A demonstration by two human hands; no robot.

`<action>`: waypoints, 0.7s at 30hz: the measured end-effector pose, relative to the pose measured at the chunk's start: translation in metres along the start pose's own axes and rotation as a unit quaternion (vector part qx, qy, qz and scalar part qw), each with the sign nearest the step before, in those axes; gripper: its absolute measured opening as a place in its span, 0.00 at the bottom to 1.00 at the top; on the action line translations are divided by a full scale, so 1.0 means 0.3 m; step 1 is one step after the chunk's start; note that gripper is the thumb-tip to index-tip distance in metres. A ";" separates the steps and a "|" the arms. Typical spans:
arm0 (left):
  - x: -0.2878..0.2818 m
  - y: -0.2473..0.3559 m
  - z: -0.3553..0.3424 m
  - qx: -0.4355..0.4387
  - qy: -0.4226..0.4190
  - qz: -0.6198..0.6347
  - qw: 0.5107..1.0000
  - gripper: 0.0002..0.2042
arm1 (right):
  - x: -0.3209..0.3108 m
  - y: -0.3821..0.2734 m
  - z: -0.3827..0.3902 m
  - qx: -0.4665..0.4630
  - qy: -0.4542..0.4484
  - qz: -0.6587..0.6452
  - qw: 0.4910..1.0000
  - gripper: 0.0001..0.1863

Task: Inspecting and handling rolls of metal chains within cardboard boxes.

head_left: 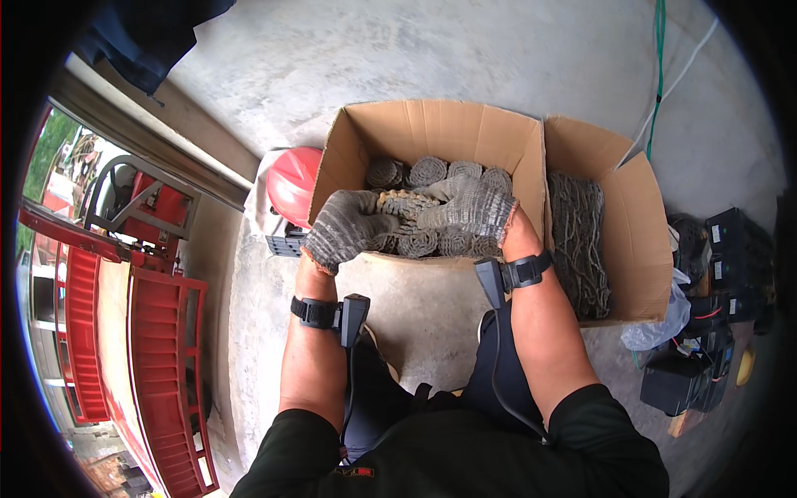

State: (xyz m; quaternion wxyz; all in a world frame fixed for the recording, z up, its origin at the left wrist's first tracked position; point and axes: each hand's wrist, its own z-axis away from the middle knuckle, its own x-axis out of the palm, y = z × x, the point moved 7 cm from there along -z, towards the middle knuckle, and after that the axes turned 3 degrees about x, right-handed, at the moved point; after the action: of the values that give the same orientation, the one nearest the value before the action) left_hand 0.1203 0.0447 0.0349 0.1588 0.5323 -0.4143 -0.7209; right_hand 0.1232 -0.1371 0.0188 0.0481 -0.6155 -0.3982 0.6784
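Note:
In grey knitted work gloves, my left hand (352, 227) and my right hand (470, 207) close on the two ends of a rolled-up chain (405, 204), which looks grey with yellowish-brown links. They hold it over a cardboard box (452, 129) standing in front of me. Inside that box, several grey chain rolls (427, 172) stand with their spiral ends up, in rows behind and in front of my hands. The gloves hide the middle of the box. A second cardboard box (638, 236) touches its right side and contains long grey chain lengths (577, 241) lying side by side.
A red helmet (292, 187) rests on something pale left of the box. At the right are black battery-like blocks (730, 241), loose wires and a clear plastic bag (660, 324). Green and white cords (661, 75) hang at upper right. A red vehicle (170, 357) stands left.

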 end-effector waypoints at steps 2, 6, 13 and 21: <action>-0.008 -0.041 -0.001 -0.050 0.042 0.136 0.989 0.07 | -0.009 -0.004 -0.002 -0.011 0.000 -0.059 0.998 0.22; 0.012 -0.036 -0.004 -0.008 0.154 0.352 0.923 0.07 | 0.041 0.027 -0.014 0.084 0.043 -0.456 0.885 0.15; 0.082 -0.009 -0.018 0.001 0.225 0.474 0.851 0.05 | 0.046 0.015 -0.023 0.110 0.074 -0.534 0.835 0.11; 0.043 -0.023 -0.016 0.011 0.198 0.456 0.868 0.04 | -0.040 0.009 0.001 -0.081 0.224 -0.009 0.971 0.14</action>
State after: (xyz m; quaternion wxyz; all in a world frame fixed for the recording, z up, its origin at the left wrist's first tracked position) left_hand 0.1213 0.0382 0.0210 0.5427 0.4176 -0.5787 -0.4429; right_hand 0.1270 -0.1458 0.0267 0.0916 -0.7502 -0.4365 0.4881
